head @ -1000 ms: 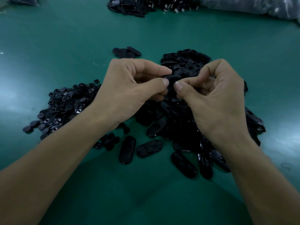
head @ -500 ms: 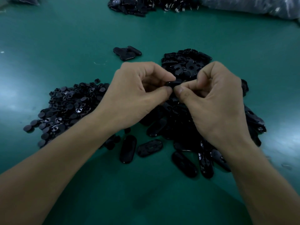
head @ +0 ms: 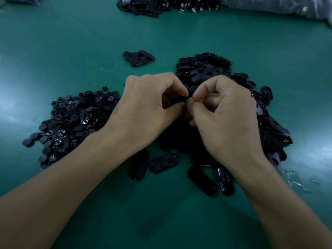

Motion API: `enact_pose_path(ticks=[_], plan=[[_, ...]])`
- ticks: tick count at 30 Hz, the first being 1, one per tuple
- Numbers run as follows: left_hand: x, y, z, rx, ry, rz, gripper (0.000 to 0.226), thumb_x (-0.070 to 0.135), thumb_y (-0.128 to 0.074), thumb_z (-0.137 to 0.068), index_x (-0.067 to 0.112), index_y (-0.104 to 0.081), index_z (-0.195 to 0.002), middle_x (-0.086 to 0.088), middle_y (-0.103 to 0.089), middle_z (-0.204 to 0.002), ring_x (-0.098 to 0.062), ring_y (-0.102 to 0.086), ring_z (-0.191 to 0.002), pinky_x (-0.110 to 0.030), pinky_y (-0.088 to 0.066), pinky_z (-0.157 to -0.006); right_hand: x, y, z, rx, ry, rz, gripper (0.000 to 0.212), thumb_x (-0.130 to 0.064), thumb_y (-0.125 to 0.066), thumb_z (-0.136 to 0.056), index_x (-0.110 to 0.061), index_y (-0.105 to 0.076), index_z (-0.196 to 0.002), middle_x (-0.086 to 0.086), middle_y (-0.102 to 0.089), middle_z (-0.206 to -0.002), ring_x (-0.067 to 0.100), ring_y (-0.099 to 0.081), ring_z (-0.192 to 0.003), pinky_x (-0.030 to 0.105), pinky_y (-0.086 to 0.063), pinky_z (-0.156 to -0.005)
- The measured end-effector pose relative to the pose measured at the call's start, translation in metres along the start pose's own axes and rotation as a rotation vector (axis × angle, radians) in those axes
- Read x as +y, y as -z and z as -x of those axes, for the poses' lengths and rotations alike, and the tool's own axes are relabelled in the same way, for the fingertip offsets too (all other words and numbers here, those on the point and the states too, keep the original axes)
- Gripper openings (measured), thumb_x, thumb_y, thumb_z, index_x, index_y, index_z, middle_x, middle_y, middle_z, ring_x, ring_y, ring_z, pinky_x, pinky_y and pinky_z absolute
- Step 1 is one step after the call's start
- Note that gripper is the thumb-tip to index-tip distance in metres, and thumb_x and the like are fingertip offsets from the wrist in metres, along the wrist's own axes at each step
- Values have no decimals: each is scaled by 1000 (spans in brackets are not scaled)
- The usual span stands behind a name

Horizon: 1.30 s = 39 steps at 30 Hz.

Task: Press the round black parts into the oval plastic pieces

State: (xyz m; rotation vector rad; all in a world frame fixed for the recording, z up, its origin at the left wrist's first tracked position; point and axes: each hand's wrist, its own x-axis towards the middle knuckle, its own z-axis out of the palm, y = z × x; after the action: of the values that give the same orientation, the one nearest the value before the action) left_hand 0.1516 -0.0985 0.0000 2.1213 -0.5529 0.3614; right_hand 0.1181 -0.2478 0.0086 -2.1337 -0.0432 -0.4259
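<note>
My left hand and my right hand meet fingertip to fingertip above the middle of the green table. Between the thumbs and forefingers both pinch one small black oval piece, mostly hidden by the fingers. Whether a round part sits in it cannot be seen. A heap of round black parts lies to the left under my left forearm. A heap of black oval pieces spreads behind and to the right of my hands.
Several loose oval pieces lie in front of the hands. Three ovals lie apart at centre back. Another dark pile and a plastic bag sit along the far edge.
Both hands have dropped slightly toward the heap and closed in tighter on the oval piece, which shows less than a second ago.
</note>
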Motion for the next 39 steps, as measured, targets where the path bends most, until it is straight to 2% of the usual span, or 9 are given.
enact_pose_path(ticks=[5,7,9,12,15,20,24,31,39], plan=[[-3,3,-2,69,36,-25,15,16,-77,-80,24,-72,-92,18,-68,-73,1,-65,-67,-13,-50,-61,-5,-2,3,-74,30,-136,15,-18,-64,-91,-31,-57,-87,-7,-72,-70,17,-69,-60,41,-59,-56],[-3,3,-4,76,79,27,15,19,-76,-80,29,-69,-89,17,-69,-72,2,-65,-66,-12,-50,-61,-4,-3,2,-38,49,-134,14,-19,-67,-90,-32,-60,-90,-10,-73,-74,7,-70,-69,25,-59,-62],[-1,3,-5,49,143,106,17,22,-75,-78,34,-66,-85,12,-72,-73,-1,-67,-65,-19,-54,-64,1,-2,-1,9,92,-53,18,-16,-68,-90,-31,-66,-100,-15,-69,-83,-2,-66,-79,11,-51,-70],[1,5,-8,-30,219,320,19,12,-76,-83,28,-67,-85,1,-74,-74,-5,-65,-59,-21,-54,-58,7,0,-5,-13,112,22,26,-15,-67,-92,-26,-70,-115,-14,-67,-101,-3,-62,-89,11,-49,-80],[3,9,-9,-82,258,469,18,1,-72,-87,18,-68,-88,3,-73,-69,-4,-63,-59,-16,-51,-57,9,4,-10,-82,49,-183,20,-12,-69,-92,-24,-72,-108,-12,-73,-94,1,-69,-88,18,-54,-79],[0,11,-10,-115,296,574,15,5,-73,-87,17,-73,-95,1,-75,-78,-7,-68,-68,-17,-54,-62,9,9,-12,-108,16,-374,12,-11,-74,-89,-22,-72,-93,-7,-75,-75,4,-70,-66,12,-51,-60],[-2,10,-10,-107,315,603,16,6,-74,-85,18,-74,-94,1,-76,-79,-6,-68,-69,-17,-54,-63,9,10,-13,-139,-1,-390,14,-7,-73,-89,-20,-73,-93,-4,-75,-75,7,-71,-65,16,-52,-58],[-1,9,-9,-113,324,590,16,6,-75,-85,16,-73,-97,-1,-77,-81,-7,-69,-68,-17,-55,-65,10,11,-13,-126,0,-379,14,-6,-76,-86,-20,-73,-89,-5,-75,-73,5,-70,-63,12,-51,-59],[1,7,-6,-91,290,554,17,3,-75,-86,17,-74,-96,-1,-77,-80,-9,-72,-71,-20,-57,-68,11,11,-12,-120,38,-278,16,-13,-76,-86,-29,-71,-87,-17,-72,-73,0,-68,-67,11,-51,-63]])
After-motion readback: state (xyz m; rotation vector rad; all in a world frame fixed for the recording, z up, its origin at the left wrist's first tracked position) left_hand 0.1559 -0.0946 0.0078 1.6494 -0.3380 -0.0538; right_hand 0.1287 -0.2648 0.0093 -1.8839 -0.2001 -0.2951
